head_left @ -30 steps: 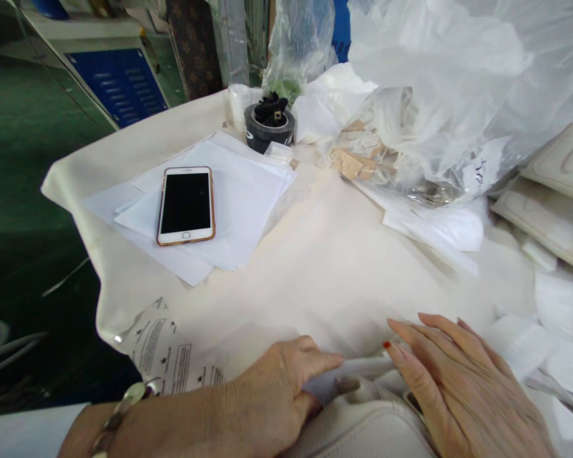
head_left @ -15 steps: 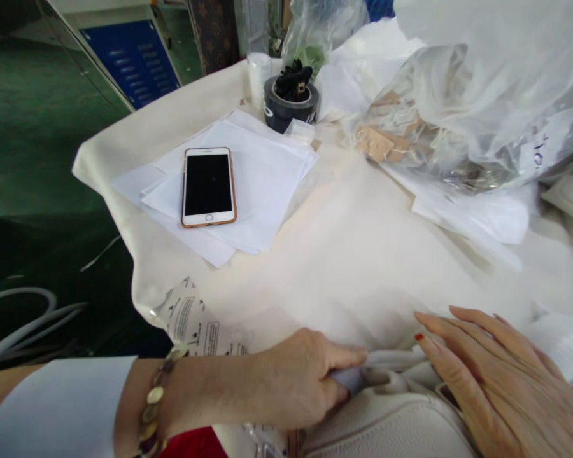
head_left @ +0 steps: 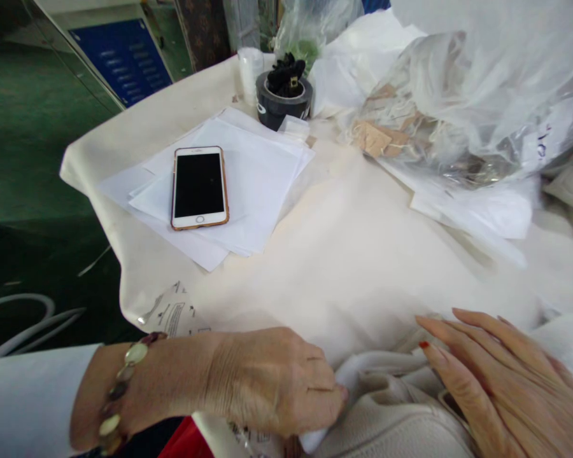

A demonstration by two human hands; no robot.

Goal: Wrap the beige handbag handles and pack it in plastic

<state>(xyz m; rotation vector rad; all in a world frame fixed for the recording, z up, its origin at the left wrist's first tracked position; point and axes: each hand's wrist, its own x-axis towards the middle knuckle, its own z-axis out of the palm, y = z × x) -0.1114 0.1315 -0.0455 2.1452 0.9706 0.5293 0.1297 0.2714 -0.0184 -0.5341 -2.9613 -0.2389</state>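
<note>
Beige leather item: at the lower edge of the view, right of centre, on the near side of the table, between the two hands. Surface pebbled, one stitched seam visible, upper part folded and creased.

Left hand: fingers curled into a fist around white material, which shows both below and beyond the knuckles; fingertips hidden. Beaded bracelet on this wrist, white sleeve behind it.

Right hand: wide, fingers extended and slightly apart, thumb at the right side of the leather. Contact under the palm cannot be told.

Red cloth-like patch below the left forearm. Printed clear plastic just beyond that forearm, at the table's edge. Table has a cream covering.

Further out, left: phone, dark screen up, on overlapping white sheets. Right: clear plastic bag containing tan pieces.

Behind the sheets: black tape roll, dark bundle in its core, white cylinder beside it. Beyond the table, far left: blue vented panel.
</note>
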